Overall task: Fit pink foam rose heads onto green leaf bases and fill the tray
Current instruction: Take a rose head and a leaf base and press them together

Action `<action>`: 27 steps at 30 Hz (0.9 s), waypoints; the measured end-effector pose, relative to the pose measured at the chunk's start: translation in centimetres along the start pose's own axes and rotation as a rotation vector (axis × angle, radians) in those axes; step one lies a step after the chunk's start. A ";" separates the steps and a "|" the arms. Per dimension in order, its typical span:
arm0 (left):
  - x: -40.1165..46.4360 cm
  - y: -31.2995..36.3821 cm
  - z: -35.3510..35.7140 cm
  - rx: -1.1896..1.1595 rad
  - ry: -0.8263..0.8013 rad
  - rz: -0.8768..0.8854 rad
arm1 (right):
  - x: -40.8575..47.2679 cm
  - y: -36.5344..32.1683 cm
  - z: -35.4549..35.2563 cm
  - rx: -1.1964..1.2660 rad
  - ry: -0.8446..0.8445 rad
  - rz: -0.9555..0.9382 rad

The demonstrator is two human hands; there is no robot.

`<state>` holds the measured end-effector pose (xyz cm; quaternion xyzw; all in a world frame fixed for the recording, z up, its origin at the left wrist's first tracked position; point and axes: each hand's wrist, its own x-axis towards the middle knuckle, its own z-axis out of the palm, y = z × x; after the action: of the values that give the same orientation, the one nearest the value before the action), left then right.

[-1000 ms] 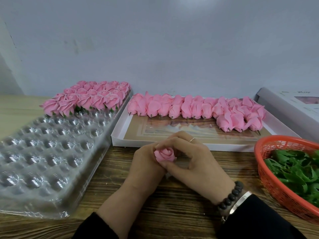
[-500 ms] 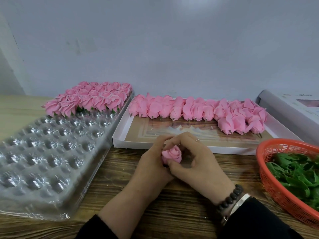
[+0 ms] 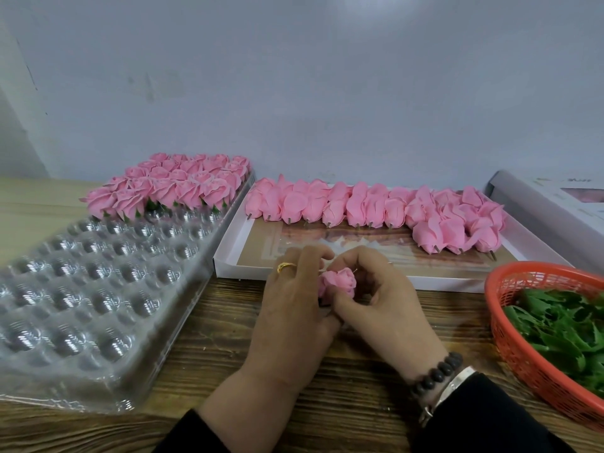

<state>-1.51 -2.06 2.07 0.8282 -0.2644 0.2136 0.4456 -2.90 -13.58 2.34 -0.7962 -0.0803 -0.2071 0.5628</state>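
Pink foam, a single rose head, sits between the person's 2 hands above the wooden counter, just in front of the white box. The left hand has its fingers curled round the left side of the rose, and a gold ring shows on 1 finger. The right hand pinches the rose from the right, with the thumb under it and the fingers bent over it; a bead bracelet and a silver bangle are on that wrist. Whether a leaf base is already under the rose cannot be told, because the fingers hide its bottom.

At the left lies the clear plastic tray. Its far rows hold finished roses with green showing under them, and the near cups hold nothing. Inside the white box, loose rose heads lie in a row along the far side, stems pointing to the person. At the right, an orange basket holds the green leaf bases.
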 end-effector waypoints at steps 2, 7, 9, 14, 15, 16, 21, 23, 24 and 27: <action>-0.1 -0.1 0.2 -0.010 0.001 0.011 | -0.1 0.1 0.2 -0.010 -0.004 0.010; 0.0 0.1 0.0 -0.011 -0.059 -0.021 | -0.1 0.4 0.1 0.022 0.011 0.020; -0.1 0.3 -0.1 -0.004 -0.068 -0.017 | -0.1 0.3 0.1 0.035 0.014 0.039; 0.1 0.5 -0.3 0.034 -0.060 0.012 | -0.1 0.2 0.0 0.105 0.037 0.092; 0.1 0.6 -0.3 0.039 -0.067 0.021 | -0.1 0.2 -0.1 0.111 0.040 0.095; 0.2 0.6 -0.4 0.044 -0.076 0.028 | -0.1 0.2 -0.1 0.111 0.038 0.093; 0.4 0.2 -0.7 0.043 -0.088 0.051 | -0.3 0.2 0.0 0.095 0.025 0.036; 0.6 0.0 -0.9 0.012 -0.096 0.052 | -0.4 0.0 0.0 0.119 0.042 0.010; 0.6 -0.1 -1.0 -0.009 -0.097 0.050 | -0.5 0.0 -0.1 0.123 0.052 -0.010; 0.7 -0.2 -1.3 -0.051 -0.093 0.027 | -0.6 0.1 -0.2 0.117 0.098 -0.050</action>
<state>-0.99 -1.06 3.05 0.8221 -0.3014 0.1740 0.4506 -3.42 -13.72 2.06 -0.7487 -0.0842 -0.2547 0.6063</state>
